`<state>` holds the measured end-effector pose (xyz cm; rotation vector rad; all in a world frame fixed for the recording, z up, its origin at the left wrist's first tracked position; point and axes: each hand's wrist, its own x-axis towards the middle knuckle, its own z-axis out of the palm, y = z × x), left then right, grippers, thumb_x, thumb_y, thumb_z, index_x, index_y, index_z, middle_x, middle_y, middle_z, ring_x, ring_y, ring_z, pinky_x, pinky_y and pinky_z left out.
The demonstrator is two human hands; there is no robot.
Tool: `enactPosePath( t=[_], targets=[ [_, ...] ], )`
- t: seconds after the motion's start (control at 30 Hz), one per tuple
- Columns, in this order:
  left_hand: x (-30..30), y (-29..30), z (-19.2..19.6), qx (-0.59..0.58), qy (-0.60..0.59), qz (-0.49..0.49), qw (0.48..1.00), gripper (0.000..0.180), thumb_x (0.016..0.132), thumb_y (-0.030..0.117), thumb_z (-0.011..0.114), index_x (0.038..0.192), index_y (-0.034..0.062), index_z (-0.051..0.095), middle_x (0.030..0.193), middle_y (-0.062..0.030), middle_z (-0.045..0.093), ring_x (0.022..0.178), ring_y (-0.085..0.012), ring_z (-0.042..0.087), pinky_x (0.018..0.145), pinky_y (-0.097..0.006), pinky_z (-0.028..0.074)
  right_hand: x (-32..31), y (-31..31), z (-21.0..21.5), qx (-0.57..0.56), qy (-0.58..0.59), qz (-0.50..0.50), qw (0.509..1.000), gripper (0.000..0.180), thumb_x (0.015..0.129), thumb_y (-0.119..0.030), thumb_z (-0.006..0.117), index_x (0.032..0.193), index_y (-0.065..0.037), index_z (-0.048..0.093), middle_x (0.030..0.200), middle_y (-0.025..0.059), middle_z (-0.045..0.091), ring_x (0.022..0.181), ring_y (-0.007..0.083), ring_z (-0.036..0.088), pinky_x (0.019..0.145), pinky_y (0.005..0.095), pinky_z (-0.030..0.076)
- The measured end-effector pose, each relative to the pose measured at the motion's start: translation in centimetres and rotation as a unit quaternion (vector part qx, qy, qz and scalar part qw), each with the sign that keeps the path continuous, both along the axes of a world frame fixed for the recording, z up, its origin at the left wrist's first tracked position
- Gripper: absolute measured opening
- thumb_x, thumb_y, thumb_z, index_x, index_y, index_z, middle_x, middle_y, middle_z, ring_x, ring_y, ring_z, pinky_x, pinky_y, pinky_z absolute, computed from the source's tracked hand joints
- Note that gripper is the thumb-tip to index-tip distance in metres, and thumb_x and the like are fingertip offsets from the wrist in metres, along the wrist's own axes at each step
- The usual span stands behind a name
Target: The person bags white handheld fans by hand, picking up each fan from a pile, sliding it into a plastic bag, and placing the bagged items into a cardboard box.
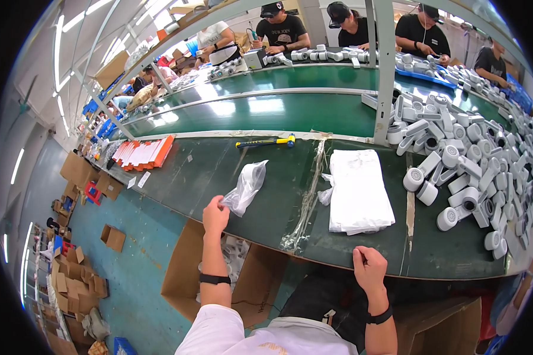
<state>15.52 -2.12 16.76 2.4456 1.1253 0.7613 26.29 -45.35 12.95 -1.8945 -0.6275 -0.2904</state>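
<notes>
A clear plastic bag (238, 198) with a white device inside lies on the dark green worktable left of the middle. My left hand (215, 216) is closed on the near end of this bag, its fingers pinched together. By the table's front edge, my right hand (370, 267) has its fingers curled in, and nothing shows in it. Just beyond that hand is a stack of flat white bags (359, 192). A hammer (266, 142) with a yellow and black handle rests farther back, past the bagged device.
White and grey camera-like devices (450, 157) pile up at the right. Orange-and-white flat pieces (143, 152) lie at the far left. Beneath the table edge stands an open carton (186, 275) with bagged items. Beyond a metal post (385, 77) runs a green conveyor (266, 112), with people working behind it.
</notes>
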Motion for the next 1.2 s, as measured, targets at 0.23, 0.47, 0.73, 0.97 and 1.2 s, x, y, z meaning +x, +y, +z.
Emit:
enactPosePath(
  t=[0.23,0.47,0.73,0.97,1.2],
  targets=[
    [-3.5,0.1,0.1,-0.123,0.006,-0.025,0.992,0.061,0.07,0.012,0.075,0.128,0.0072,0.057,0.112,-0.0118,0.066,0.094,-0.0279,0.066,0.083,-0.039,0.051,-0.2,0.3,0.0,-0.001,-0.009,0.011,1.0,0.007,0.086,-0.007,0.068,0.087,-0.001,0.067,0.067,0.0101,0.059,0.055,0.0199,0.055,0.052,0.0305,0.043],
    [0.1,-2.7,0.1,0.008,-0.047,-0.172,0.984,0.078,0.066,0.012,0.08,0.137,0.006,0.049,0.122,-0.0166,0.062,0.115,-0.0279,0.058,0.097,-0.037,0.045,-0.1,-0.4,0.0,-0.012,-0.018,-0.035,0.999,0.005,0.085,-0.007,0.068,0.086,-0.002,0.068,0.067,0.0099,0.059,0.056,0.0217,0.056,0.053,0.0317,0.044],
    [1.1,0.8,-3.2,0.01,-0.095,-0.044,0.994,0.044,0.079,0.006,0.072,0.121,-0.0007,0.06,0.106,-0.0197,0.067,0.093,-0.0298,0.066,0.083,-0.038,0.052,-0.3,-2.6,3.1,0.044,0.046,-0.019,0.998,0.007,0.085,-0.009,0.07,0.088,-0.004,0.069,0.071,0.0088,0.063,0.06,0.0173,0.06,0.056,0.0279,0.047],
    [-0.4,-1.6,0.3,0.13,-0.093,-0.083,0.984,0.056,0.078,0.006,0.071,0.131,0.0032,0.053,0.135,-0.0146,0.051,0.119,-0.0306,0.053,0.097,-0.039,0.044,7.5,-15.6,6.2,-0.058,-0.025,-0.328,0.943,0.022,0.083,-0.005,0.063,0.105,-0.005,0.066,0.089,0.0111,0.064,0.077,0.0264,0.061,0.069,0.0361,0.051],
    [2.6,-9.7,4.5,0.045,-0.203,-0.221,0.953,0.054,0.079,0.001,0.071,0.13,0.0036,0.054,0.134,-0.009,0.051,0.112,-0.0195,0.053,0.087,-0.032,0.043,16.3,-24.7,4.1,-0.284,-0.067,-0.423,0.858,0.047,0.079,-0.004,0.063,0.125,-0.009,0.055,0.124,0.0088,0.055,0.112,0.0314,0.053,0.09,0.0416,0.049]
  ],
)
